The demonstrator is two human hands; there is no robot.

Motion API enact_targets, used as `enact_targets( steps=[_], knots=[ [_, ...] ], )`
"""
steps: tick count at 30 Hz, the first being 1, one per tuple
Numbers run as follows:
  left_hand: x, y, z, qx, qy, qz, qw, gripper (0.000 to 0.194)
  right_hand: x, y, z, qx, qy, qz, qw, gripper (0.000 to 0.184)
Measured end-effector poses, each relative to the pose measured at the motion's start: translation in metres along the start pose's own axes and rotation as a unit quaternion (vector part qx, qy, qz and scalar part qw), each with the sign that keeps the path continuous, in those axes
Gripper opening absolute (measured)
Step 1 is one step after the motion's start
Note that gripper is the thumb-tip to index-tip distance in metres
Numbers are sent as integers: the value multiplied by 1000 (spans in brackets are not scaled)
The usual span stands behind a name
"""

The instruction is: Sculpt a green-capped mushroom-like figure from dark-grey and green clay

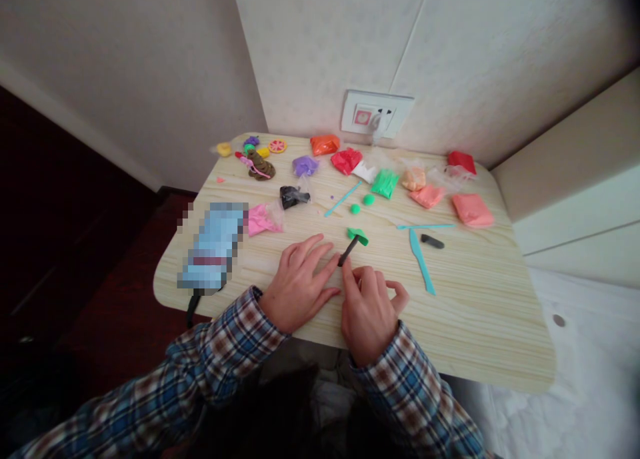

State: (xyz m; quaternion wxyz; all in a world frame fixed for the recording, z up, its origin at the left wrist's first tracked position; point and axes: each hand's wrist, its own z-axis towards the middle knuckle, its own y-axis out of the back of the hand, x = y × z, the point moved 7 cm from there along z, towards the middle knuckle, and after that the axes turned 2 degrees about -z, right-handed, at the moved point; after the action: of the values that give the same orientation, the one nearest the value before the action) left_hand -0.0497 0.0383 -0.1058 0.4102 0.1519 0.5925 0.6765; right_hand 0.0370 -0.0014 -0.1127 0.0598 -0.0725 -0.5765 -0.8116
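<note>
On the table (480, 319), a thin dark strip of modelling clay (350, 249) slants up to a curved green piece of clay (358, 236). My left hand (300, 282) lies palm down with its fingers spread, its index fingertip at the strip's near end. From the other side my right hand (369, 309) reaches in, index finger extended against that same end and the other fingers loosely bent. Two green clay balls (355, 209) rest beyond the green piece. A blue plastic knife (423, 262) and a short dark clay roll (433, 241) lie to the right.
Bags of coloured clay, such as a green one (385, 183) and a black one (295, 196), line the back. A blurred phone (215, 246) lies at left. Finished-looking small clay pieces (260, 166) sit back left. The wall carries a socket (377, 114).
</note>
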Motion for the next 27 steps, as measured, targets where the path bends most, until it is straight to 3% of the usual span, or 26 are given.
enact_targets(
  steps=[5,16,27],
  knots=[
    [0,2,-2,-12,0,-5,1000,46,-4,0,-1,19,5,29,999,57],
    [-3,-4,-3,21,24,-17,999,46,1,-4,-1,23,14,34,999,65],
    [-3,-1,-8,-13,45,-6,999,52,-2,-2,-3,19,25,-7,999,57]
  ],
)
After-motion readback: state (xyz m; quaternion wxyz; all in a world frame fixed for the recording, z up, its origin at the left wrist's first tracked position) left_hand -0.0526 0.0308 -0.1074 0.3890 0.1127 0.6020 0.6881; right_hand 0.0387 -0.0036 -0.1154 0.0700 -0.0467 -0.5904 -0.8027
